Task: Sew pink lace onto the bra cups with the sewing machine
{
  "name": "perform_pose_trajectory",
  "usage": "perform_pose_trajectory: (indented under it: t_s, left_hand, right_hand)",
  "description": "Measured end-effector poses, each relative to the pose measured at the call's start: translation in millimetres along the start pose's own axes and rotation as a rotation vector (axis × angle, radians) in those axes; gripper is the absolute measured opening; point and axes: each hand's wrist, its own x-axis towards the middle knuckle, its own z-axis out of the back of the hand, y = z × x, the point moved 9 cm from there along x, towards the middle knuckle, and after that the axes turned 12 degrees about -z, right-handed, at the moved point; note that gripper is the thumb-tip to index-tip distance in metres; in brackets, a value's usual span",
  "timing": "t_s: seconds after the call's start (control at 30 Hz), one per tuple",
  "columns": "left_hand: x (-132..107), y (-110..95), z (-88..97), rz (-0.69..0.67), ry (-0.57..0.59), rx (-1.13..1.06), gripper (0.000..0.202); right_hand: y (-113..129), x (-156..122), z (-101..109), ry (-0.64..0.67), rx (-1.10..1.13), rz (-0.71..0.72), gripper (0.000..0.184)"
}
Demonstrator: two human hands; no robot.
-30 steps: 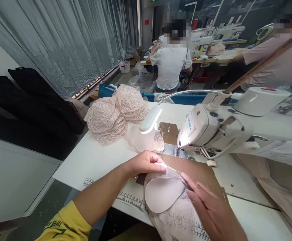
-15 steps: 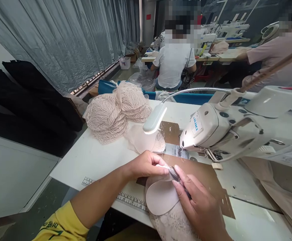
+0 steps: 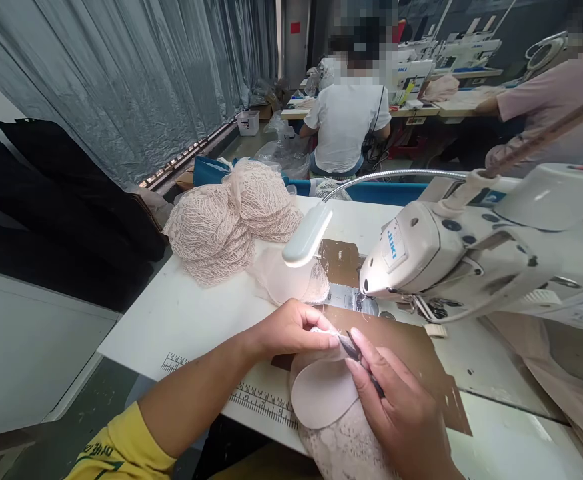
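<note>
My left hand [image 3: 294,330] is closed in a pinch on the upper edge of a beige lace bra [image 3: 324,393]. The bra's smooth pale cup hangs below the fingers, and its lace part drapes over the table's front edge. Between the thumb and fingers of my right hand [image 3: 404,397] is a pair of dark thread snips [image 3: 349,345]. The tips of the snips are at the bra's edge, right beside my left fingertips. Whether the blades touch a thread is too small to tell. Another pale cup piece [image 3: 286,280] lies behind my left hand, by the needle plate.
A white sewing machine [image 3: 406,250] stands at the right, with a lamp [image 3: 307,235] on a bendable neck. Stacked lace cups [image 3: 211,227] rest at the table's back left. Brown board [image 3: 401,353] covers part of the white table [image 3: 181,320]. Two people sit farther back.
Both hands, the bra and the snips stay almost in place. The view has shifted very slightly.
</note>
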Motion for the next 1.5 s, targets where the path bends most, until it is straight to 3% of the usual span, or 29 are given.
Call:
perform_pose_trajectory:
  t_s: [0.37,0.83,1.5]
  left_hand:
    - [0.0,-1.6,-1.1,-0.028,-0.011,0.009,0.022]
    - [1.4,1.8,-1.3,-0.017,-0.031,-0.104,0.023]
    - [0.1,2.1,-5.1,0.012,-0.008,-0.065,0.031]
  right_hand:
    - [-6.5,-0.1,-0.2,0.012,-0.014,-0.066,0.033]
    - [-5.0,-0.7,0.9,-0.011,-0.012,-0.040,0.033]
    - [-4.3,0.6,-1.5,-0.006,-0.023,-0.049,0.033]
